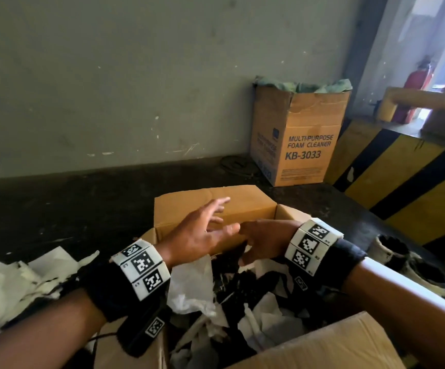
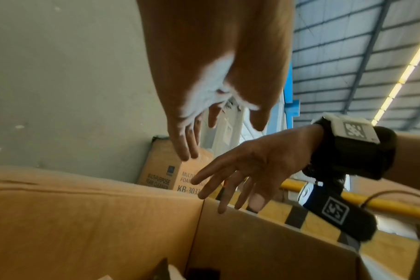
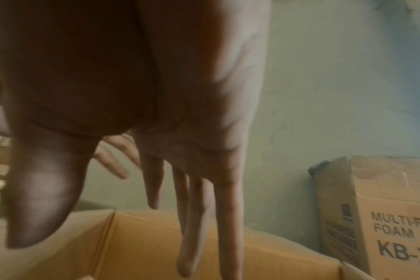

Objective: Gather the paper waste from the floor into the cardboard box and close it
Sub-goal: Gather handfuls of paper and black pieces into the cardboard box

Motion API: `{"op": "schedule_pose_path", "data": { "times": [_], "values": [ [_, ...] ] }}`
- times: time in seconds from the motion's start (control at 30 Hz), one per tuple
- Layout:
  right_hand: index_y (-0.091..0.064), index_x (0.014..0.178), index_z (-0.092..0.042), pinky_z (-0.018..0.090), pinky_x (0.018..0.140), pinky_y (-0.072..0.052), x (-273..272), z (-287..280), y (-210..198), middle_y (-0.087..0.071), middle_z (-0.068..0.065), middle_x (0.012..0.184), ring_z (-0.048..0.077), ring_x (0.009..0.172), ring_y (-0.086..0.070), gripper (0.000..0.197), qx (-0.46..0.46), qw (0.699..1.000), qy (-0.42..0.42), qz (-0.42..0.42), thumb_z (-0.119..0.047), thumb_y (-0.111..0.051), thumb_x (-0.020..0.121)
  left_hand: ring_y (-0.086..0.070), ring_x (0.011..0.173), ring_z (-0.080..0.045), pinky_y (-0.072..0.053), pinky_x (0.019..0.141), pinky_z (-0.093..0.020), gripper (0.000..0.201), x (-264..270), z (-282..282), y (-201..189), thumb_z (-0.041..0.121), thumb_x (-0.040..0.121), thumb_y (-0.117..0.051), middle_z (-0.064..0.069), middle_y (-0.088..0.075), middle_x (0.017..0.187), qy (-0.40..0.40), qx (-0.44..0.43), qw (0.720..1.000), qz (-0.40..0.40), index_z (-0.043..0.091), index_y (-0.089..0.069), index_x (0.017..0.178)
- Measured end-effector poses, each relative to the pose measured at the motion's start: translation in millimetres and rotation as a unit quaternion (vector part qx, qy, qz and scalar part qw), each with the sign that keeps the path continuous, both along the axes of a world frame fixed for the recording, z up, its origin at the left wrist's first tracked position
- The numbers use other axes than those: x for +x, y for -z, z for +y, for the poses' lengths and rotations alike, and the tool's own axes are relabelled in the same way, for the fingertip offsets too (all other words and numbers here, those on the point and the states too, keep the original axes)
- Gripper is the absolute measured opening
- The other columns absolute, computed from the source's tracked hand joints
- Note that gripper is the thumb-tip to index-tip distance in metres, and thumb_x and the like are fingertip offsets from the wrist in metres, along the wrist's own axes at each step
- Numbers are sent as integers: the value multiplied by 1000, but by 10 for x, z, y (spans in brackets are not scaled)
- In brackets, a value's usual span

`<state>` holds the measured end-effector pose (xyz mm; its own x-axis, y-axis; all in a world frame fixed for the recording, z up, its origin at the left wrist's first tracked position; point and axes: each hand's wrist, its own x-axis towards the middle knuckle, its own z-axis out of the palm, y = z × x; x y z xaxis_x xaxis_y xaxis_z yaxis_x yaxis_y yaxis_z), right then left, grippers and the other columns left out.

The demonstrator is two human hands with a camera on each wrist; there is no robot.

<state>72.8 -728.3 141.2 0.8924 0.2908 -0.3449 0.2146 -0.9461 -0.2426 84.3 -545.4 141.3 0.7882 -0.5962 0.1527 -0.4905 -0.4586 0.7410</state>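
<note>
The cardboard box point(image 1: 217, 209) sat on the floor right below me, flaps open, already stuffed with crumpled paper waste point(image 1: 192, 288) — more of it lay loose on the floor point(image 1: 56, 209) at my left. I judged the heap might spring up and stop the flaps meeting, and the loose scraps could be shut out if I closed now. My left hand point(image 1: 202, 233) hovered over the box with fingers spread, holding nothing; my right hand point(image 1: 266, 238) was beside it, fingers straight and angled down — also empty.
</note>
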Motion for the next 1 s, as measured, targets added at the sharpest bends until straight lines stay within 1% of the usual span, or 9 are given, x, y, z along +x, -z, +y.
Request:
{"op": "schedule_pose_path", "data": {
  "times": [0.07,0.2,0.4,0.57,0.67,0.73,0.8,0.9,1.0],
  "values": [
    [-31,146,-26,31,106,-34,-18,200,-142,-45,4,144,23,130,-44,72,-3,1000,-7,-28,-34,-67,84,-53,115,-9,-46,89,-21,62,26,150,-116,53,82,-46,-1,-49,136,-32,-98,995,-17,28,-35,138],
    [-35,143,-24,36,97,-46,-27,774,-412,-48,7,141,23,118,-55,62,35,995,-12,-91,-27,-63,88,-56,114,-11,-47,98,-37,51,36,794,-308,55,84,-44,2,-53,131,-65,-201,977,-28,36,-41,131],
    [-35,142,-30,28,88,-50,-56,2169,-539,-49,0,137,14,112,-56,64,115,979,-48,-161,-33,-66,86,-60,106,-2,-46,87,-17,49,-174,2542,-104,54,81,-57,11,-56,121,-97,-167,981,-30,39,-46,126],
    [-24,146,-32,25,99,-38,-5,3497,-124,-38,2,145,17,130,-43,78,93,983,-132,-93,-39,-69,82,-54,106,6,-45,90,-23,71,-447,4228,679,74,58,-62,20,-55,120,-203,-35,979,-3,47,-45,121],
    [-7,149,-35,36,113,-31,-27,4032,452,-22,5,155,23,142,-27,104,72,983,-171,-13,-48,-76,72,-33,130,3,-32,105,-26,90,-712,4971,1123,86,51,-55,18,-34,143,-212,95,970,69,55,-23,129],
    [14,145,-44,49,116,-23,-121,4244,924,8,5,161,29,147,-8,125,14,980,-193,49,-54,-80,63,-9,142,-9,-18,116,-38,111,-914,5359,1437,90,46,-52,12,-7,156,-198,223,950,97,54,1,136],
    [28,139,-47,63,113,-10,-229,4306,1332,32,5,154,35,146,10,139,-46,972,-216,85,-56,-83,56,16,142,-18,-3,116,-54,128,-1109,5589,1720,91,42,-52,10,24,152,-162,347,918,104,50,24,136],
    [38,131,-48,67,108,7,-307,4286,1749,46,3,146,37,141,25,146,-98,965,-221,99,-55,-84,52,35,135,-28,9,111,-62,133,-1288,5717,2056,85,46,-61,3,43,144,-91,398,908,95,47,35,131],
    [37,134,-46,64,111,9,-298,4320,1970,47,3,145,34,141,28,148,-119,968,-199,90,-50,-87,52,42,131,-28,14,109,-64,137,-1278,5783,2251,81,48,-65,0,49,141,-78,406,907,83,43,36,132]
  ]
}}
